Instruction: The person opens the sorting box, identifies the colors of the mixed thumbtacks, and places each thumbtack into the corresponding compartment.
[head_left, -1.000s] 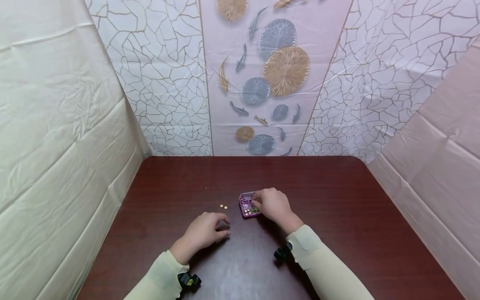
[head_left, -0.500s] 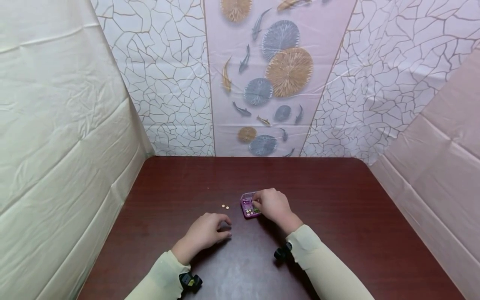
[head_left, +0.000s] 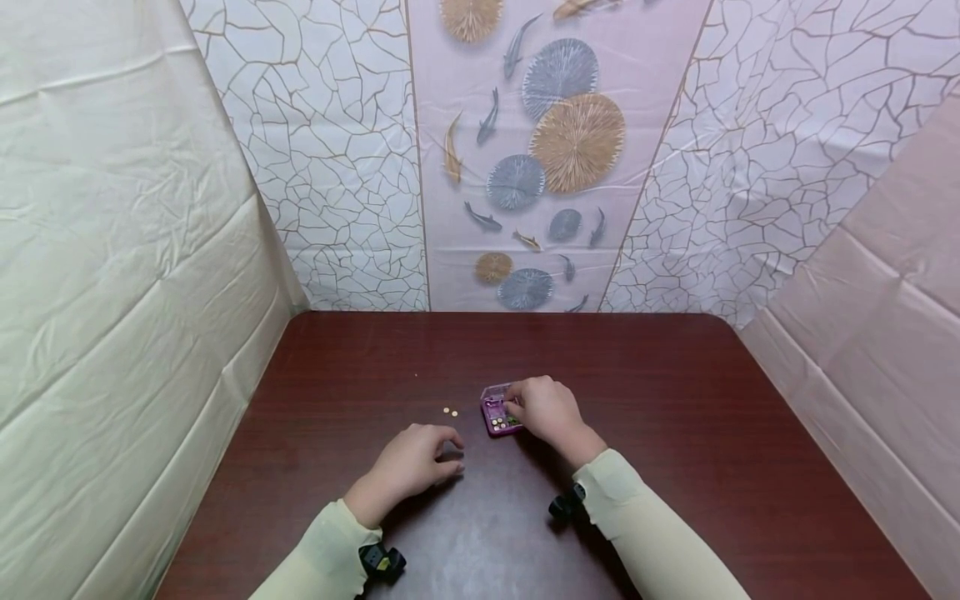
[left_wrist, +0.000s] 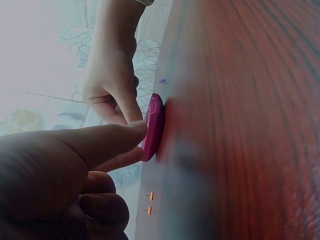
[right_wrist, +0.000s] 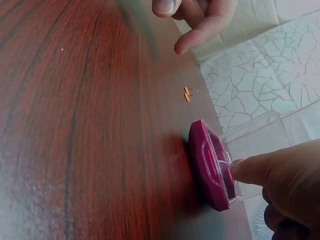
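Note:
A magenta box [head_left: 492, 427] with several small compartments lies on the table, its clear lid [right_wrist: 257, 142] raised. Gold and green pieces show in its near compartments. My right hand [head_left: 551, 410] is over the box, thumb and fingers lowered into it; whether they pinch anything is hidden. To the left of the box, my left hand [head_left: 408, 461] hovers with fingers loosely bent and a gap between thumb and forefinger, holding nothing. Two gold thumbtacks [head_left: 454, 414] lie points up between the left hand and the box. A purple thumbtack [left_wrist: 162, 81] shows beyond the box in the left wrist view.
The dark red wooden table [head_left: 360, 358] has rounded far corners. A patterned cloth [head_left: 345, 167] hangs along its far edge, and plain pale cloths [head_left: 135, 275] flank both sides. A tiny pale speck [head_left: 416, 375] lies behind the gold thumbtacks.

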